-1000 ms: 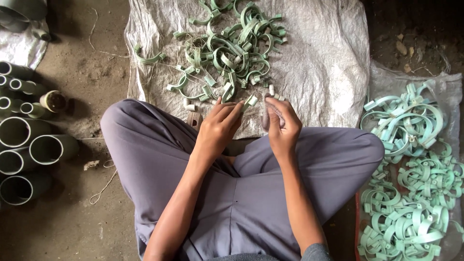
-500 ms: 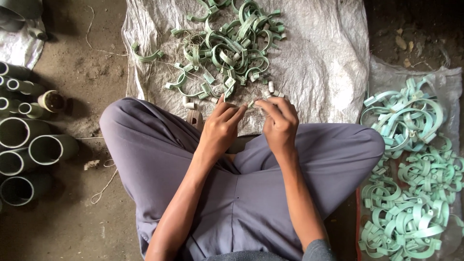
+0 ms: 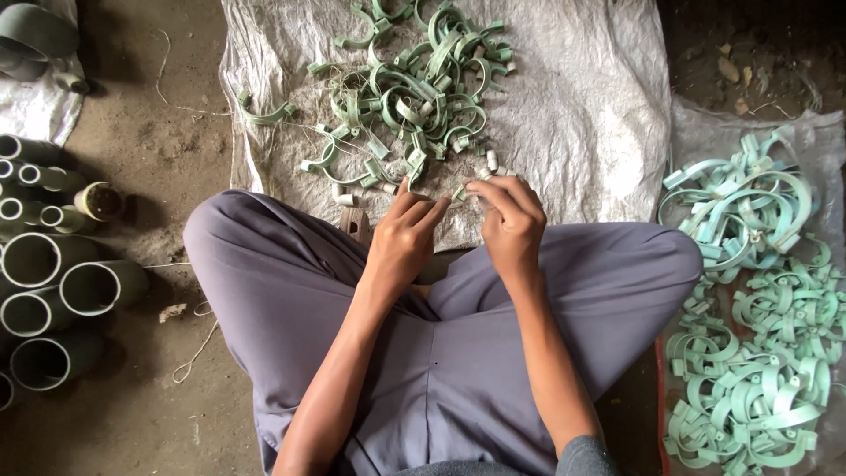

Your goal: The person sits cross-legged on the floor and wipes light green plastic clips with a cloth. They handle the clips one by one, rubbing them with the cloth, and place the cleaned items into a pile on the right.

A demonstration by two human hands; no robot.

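I sit cross-legged in grey trousers on the ground. My left hand (image 3: 404,238) and my right hand (image 3: 509,222) are close together just above my shins, fingers curled around one small pale green plastic clip piece (image 3: 460,191) held between them. Straight ahead lies a heap of green curved plastic clamps (image 3: 414,88) on a white woven sack (image 3: 582,115). A few short white plastic bits (image 3: 345,199) lie by my left fingertips.
A large pile of lighter green clamps (image 3: 758,308) lies on a clear plastic sheet at my right. Grey pipe sections (image 3: 53,282) are stacked at the left, open ends facing me. Bare dirt floor (image 3: 150,115) surrounds the sack.
Both hands have come closer together and moved slightly forward toward the heap; the fingers now meet on the small clip piece.
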